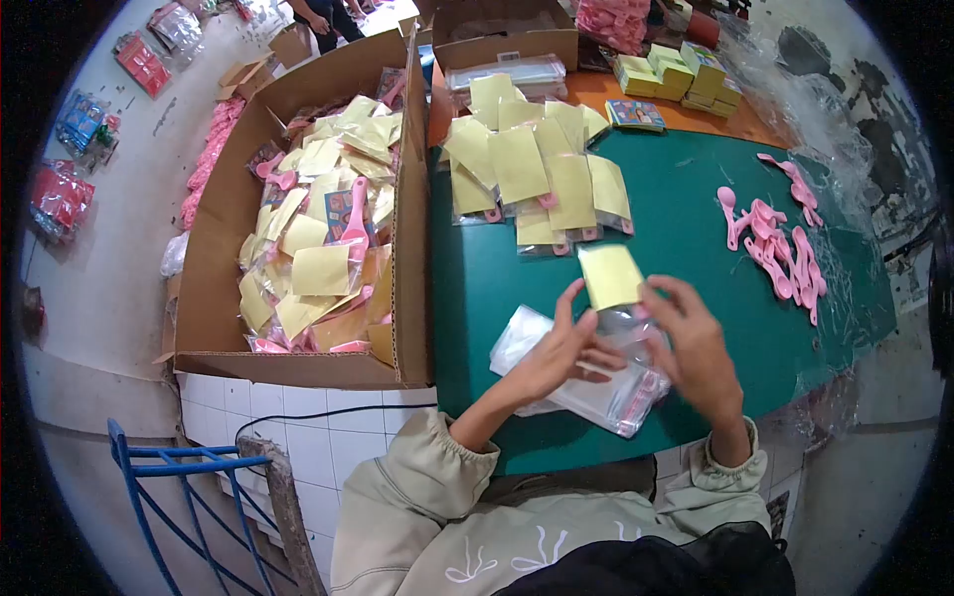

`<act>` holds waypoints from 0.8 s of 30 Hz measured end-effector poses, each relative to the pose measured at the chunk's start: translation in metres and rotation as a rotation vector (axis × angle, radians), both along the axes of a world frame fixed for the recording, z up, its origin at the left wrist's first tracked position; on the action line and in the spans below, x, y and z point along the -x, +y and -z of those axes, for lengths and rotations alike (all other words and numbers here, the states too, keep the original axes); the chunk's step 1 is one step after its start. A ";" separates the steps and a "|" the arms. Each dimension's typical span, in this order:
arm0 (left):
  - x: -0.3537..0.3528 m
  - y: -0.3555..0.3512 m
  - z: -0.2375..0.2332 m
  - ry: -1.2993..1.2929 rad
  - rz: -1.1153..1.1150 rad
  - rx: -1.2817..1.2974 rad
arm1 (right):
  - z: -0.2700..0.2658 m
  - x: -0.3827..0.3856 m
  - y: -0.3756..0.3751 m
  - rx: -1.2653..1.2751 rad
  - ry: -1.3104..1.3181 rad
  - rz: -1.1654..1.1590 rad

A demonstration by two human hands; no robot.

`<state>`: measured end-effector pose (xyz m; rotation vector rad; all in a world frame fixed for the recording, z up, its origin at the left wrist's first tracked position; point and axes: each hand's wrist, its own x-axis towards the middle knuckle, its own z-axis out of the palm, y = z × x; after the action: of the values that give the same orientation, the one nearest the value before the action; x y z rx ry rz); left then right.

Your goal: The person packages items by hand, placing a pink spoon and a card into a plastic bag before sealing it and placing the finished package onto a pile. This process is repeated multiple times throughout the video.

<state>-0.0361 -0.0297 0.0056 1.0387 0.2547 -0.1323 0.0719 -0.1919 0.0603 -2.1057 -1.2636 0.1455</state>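
A yellow card (610, 276) stands upright in front of me, with clear plastic below it that looks like a small bag. My right hand (698, 350) has its fingers bent at the right edge of the card and bag, gripping there; motion blurs the fingertips. Just left of the card, my left hand (561, 356) has its fingers apart and nothing visible in them. Under both hands lies a stack of clear plastic bags (621, 402). Bagged yellow cards (519, 164), some with pink ends showing, are piled beyond. Several loose pink measuring spoons (770, 238) lie to the right.
At the left, a tall cardboard box (412, 228) is filled with bagged cards and pink spoons. Stacks of small cards (656, 74) stand at the back of the green table (686, 179). A blue metal frame (189, 467) is at lower left. Another person (323, 20) stands far back.
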 end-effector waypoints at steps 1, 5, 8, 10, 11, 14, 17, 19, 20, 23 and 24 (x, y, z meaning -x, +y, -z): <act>0.004 -0.002 -0.001 0.044 0.067 0.010 | -0.002 0.009 -0.002 0.077 0.055 -0.053; 0.019 0.002 -0.003 0.016 0.109 -0.231 | -0.005 0.021 -0.011 0.174 -0.001 -0.187; 0.031 0.002 0.001 0.008 0.157 -0.228 | 0.014 0.029 -0.010 0.116 0.001 -0.240; 0.037 0.002 0.004 -0.005 0.170 -0.257 | 0.018 0.037 -0.006 0.080 0.016 -0.262; 0.039 0.002 0.005 -0.011 0.175 -0.273 | 0.020 0.040 -0.003 0.061 0.023 -0.275; 0.039 0.002 0.009 -0.117 0.166 -0.223 | 0.023 0.036 0.004 0.047 -0.014 -0.221; 0.035 -0.003 0.008 -0.158 0.126 -0.241 | 0.031 0.020 0.009 0.106 -0.167 -0.139; 0.037 -0.004 0.001 -0.119 0.155 -0.237 | 0.035 0.015 0.011 0.176 -0.256 -0.056; 0.037 -0.004 -0.001 -0.099 0.167 -0.234 | 0.037 0.013 0.010 0.230 -0.283 -0.038; 0.037 0.004 0.001 -0.079 0.323 -0.232 | 0.044 0.010 0.008 0.259 -0.379 0.045; 0.037 0.004 0.002 -0.069 0.292 -0.233 | 0.045 0.010 0.008 0.222 -0.396 0.053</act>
<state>-0.0727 -0.0260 0.0032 1.3068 0.0549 -0.3355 0.0618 -0.1838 0.0157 -2.4400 -1.4703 -0.1715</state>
